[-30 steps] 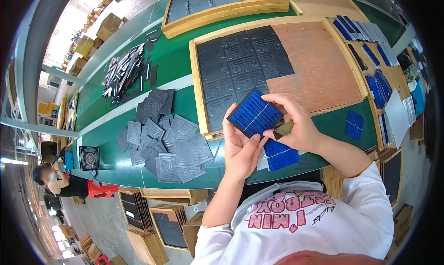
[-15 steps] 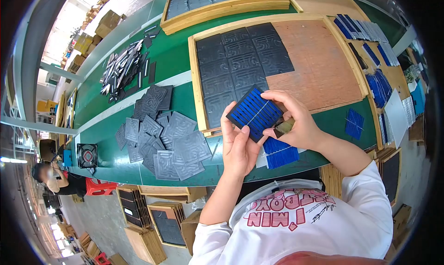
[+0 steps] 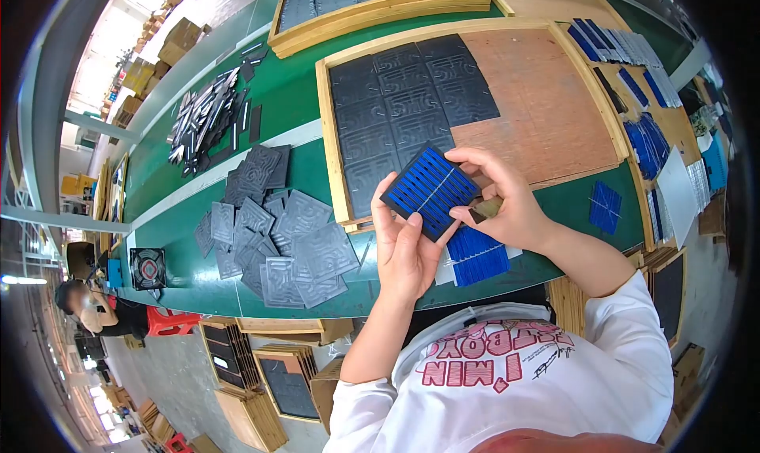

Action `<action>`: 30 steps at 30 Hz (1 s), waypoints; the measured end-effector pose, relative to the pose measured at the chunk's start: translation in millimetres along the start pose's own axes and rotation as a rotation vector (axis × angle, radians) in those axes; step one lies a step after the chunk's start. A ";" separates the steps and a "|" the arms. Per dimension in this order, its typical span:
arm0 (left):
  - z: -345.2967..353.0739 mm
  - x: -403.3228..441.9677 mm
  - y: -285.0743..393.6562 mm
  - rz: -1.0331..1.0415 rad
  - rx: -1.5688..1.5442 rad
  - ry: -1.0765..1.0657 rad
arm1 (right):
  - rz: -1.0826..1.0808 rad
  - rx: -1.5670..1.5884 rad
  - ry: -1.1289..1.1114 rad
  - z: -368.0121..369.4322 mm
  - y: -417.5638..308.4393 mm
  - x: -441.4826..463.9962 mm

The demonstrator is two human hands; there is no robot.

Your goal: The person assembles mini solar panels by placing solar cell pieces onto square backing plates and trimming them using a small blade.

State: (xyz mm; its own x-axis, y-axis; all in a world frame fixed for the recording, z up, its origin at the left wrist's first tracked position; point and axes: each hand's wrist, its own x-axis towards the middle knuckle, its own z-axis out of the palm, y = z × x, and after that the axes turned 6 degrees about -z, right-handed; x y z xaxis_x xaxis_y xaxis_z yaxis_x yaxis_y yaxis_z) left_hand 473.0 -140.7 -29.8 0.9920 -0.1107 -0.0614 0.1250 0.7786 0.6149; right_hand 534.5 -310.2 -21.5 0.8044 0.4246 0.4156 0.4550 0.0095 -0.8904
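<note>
A small solar panel (image 3: 431, 192) with blue cell strips and a black border is held tilted between both hands. My left hand (image 3: 402, 251) grips its left and lower edges, with the thumb on its face. At the upper right corner, my right hand (image 3: 511, 200) pinches the panel between fingers and thumb. A small olive-brown piece (image 3: 486, 209) is tucked in my right hand; its kind is unclear. Below the hands lies a sheet of blue solar cell strips (image 3: 479, 257) on the green table (image 3: 372, 283). Behind them stands a wooden-framed board (image 3: 546, 97) partly covered with black square panels (image 3: 396, 97).
Loose black square panels (image 3: 309, 247) are piled to the left, with a heap of thin dark strips (image 3: 206, 117) beyond. Another blue cell sheet (image 3: 605, 208) and more blue strips (image 3: 647, 148) lie right. A fan (image 3: 148, 269) stands at the left edge, near a seated person (image 3: 103, 310).
The view has shifted slightly. Both hands still hold the solar panel, with little change in grip.
</note>
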 end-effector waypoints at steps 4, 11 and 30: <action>1.1 0.9 -1.9 0.028 0.033 0.006 | 0.000 0.007 -0.009 -5.5 -4.6 2.7; 1.3 0.5 -5.5 0.027 0.079 -0.023 | -0.023 -0.090 0.011 -6.0 -1.4 4.2; 1.2 -3.6 -5.8 -0.015 0.171 -0.046 | 0.383 0.322 0.031 -38.2 -16.7 11.3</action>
State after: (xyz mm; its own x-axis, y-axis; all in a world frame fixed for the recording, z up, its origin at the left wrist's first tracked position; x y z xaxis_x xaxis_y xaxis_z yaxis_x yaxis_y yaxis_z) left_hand 468.7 -145.6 -32.2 0.9875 -0.1529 -0.0380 0.1307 0.6606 0.7393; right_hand 550.6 -340.2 5.2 0.9036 0.4256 0.0489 -0.0121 0.1396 -0.9901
